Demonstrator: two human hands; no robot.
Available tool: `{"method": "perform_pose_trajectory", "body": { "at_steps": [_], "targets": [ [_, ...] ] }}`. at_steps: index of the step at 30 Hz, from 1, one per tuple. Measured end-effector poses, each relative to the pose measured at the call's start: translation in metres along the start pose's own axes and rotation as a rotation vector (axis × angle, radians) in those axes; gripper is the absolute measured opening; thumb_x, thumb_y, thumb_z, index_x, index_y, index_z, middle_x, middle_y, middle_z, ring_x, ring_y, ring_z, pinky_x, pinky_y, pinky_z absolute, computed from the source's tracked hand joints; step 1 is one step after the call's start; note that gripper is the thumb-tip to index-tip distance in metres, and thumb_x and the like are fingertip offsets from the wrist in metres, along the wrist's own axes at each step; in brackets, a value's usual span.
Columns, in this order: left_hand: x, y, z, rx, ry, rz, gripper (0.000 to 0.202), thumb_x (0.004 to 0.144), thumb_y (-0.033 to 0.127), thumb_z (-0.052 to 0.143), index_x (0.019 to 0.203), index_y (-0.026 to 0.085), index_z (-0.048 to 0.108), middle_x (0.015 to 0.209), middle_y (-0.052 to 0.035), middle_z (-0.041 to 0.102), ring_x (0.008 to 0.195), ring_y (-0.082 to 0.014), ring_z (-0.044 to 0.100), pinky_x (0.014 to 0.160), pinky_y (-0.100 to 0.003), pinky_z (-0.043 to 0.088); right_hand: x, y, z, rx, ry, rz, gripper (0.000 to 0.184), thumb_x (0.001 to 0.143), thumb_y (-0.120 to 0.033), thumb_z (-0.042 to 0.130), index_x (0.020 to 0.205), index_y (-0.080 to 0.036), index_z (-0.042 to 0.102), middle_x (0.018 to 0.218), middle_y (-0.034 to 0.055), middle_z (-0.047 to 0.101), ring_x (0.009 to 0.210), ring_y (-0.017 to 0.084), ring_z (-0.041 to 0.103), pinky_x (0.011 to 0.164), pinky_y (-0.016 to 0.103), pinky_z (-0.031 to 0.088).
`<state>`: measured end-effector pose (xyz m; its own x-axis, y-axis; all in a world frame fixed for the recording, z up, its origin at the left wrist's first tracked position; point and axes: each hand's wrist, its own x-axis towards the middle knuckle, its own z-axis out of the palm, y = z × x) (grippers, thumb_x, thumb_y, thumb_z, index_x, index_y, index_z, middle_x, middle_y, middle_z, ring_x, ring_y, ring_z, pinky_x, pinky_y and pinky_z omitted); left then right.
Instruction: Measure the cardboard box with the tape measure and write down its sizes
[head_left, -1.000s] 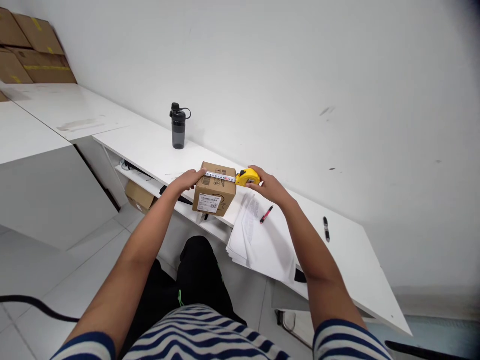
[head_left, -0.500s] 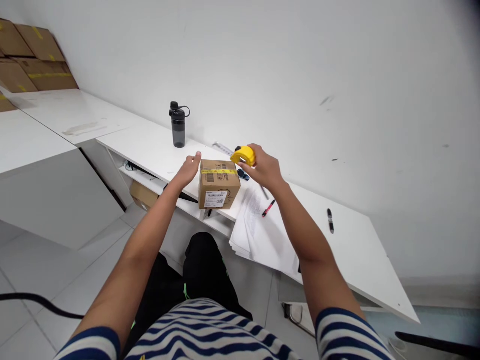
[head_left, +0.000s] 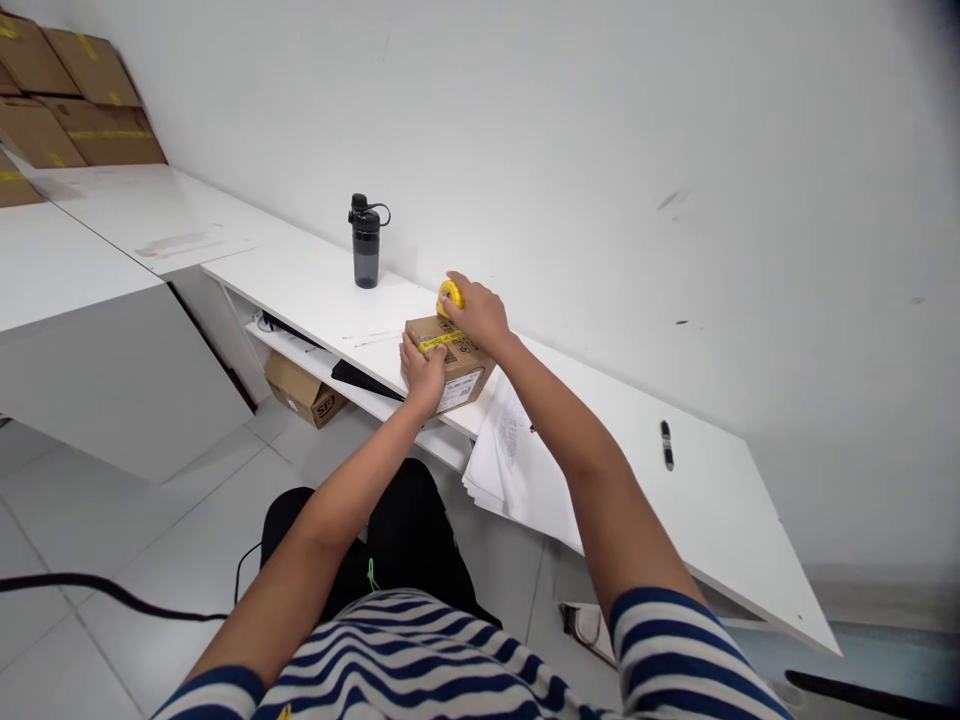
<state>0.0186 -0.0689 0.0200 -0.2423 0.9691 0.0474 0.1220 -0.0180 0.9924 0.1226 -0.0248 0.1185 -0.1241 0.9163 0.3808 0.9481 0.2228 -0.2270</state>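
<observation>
A small brown cardboard box sits at the table's front edge, turned slightly, with yellow tape across its top and a white label on its near side. My left hand grips its left near corner, fingers along the side and thumb on top. In my right hand is a yellow tape measure, held at the far edge of the box's top. Whether its blade is pulled out is hidden from me.
A dark water bottle stands behind the box. Papers overhang the front edge, and a black pen lies farther right. An open carton sits under the shelf. Stacked cartons stand at the far left.
My left hand has moved right and taken hold of the box, which is now turned slightly. The tape measure has moved left in my right hand to the box's far edge.
</observation>
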Motion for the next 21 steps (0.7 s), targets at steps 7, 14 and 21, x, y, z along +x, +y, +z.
{"method": "perform_pose_trajectory", "body": {
  "at_steps": [7, 14, 21],
  "targets": [
    [-0.012, 0.008, -0.001, 0.152, 0.033, -0.023, 0.082, 0.092, 0.04, 0.05, 0.161, 0.022, 0.01, 0.173, -0.0117, 0.012, 0.161, -0.0247, 0.013, 0.131, -0.044, 0.017, -0.007, -0.005, 0.006, -0.033, -0.01, -0.075, 0.054, 0.1, -0.044, 0.042, 0.149, -0.022, 0.047, 0.115, 0.0148, 0.068, 0.099, 0.03, 0.065, 0.084, 0.039, 0.047],
    [-0.021, 0.016, -0.004, 0.376, 0.074, 0.191, 0.062, 0.095, 0.03, 0.046, 0.155, 0.042, 0.034, 0.174, 0.0023, 0.012, 0.161, -0.0283, 0.011, 0.125, -0.059, 0.028, -0.072, 0.006, -0.011, -0.046, 0.023, -0.099, 0.049, 0.097, -0.045, 0.047, 0.14, -0.023, 0.056, 0.105, 0.0109, 0.072, 0.092, 0.027, 0.066, 0.073, 0.032, 0.048],
    [-0.021, 0.022, -0.026, 0.756, -0.206, 0.637, 0.054, 0.095, 0.023, 0.04, 0.143, 0.041, 0.056, 0.167, 0.0027, 0.035, 0.159, -0.0336, 0.017, 0.122, -0.076, 0.008, -0.133, 0.022, -0.015, -0.1, 0.167, -0.113, 0.046, 0.097, -0.044, 0.048, 0.133, -0.021, 0.064, 0.094, 0.0098, 0.072, 0.079, 0.024, 0.068, 0.064, 0.03, 0.048]
  ]
}}
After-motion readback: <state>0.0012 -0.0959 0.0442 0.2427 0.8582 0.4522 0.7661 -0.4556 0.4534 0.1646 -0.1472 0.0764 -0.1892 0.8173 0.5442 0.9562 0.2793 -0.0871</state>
